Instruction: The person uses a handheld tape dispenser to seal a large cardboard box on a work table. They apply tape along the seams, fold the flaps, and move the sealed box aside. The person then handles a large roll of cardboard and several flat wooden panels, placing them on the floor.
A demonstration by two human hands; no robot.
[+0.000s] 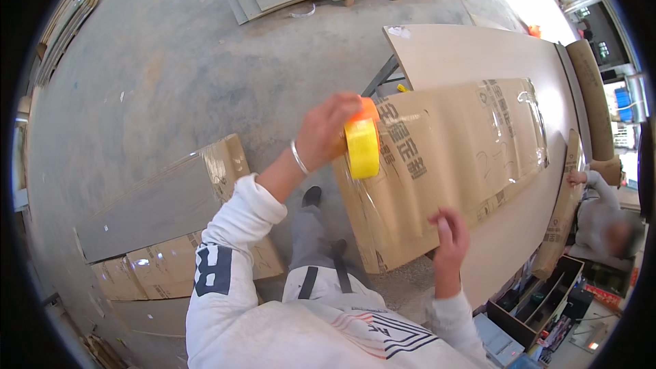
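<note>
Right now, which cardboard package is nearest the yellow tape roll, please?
The wide package on the beige board; the narrow one at right and the taped cardboard at left are farther.

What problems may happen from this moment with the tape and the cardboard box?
The long brown cardboard box overhangs the flat pale tabletop, so pressing on its overhanging end might tip it. The glossy yellow tape roll, held only by the left hand, could slip and drop.
</note>
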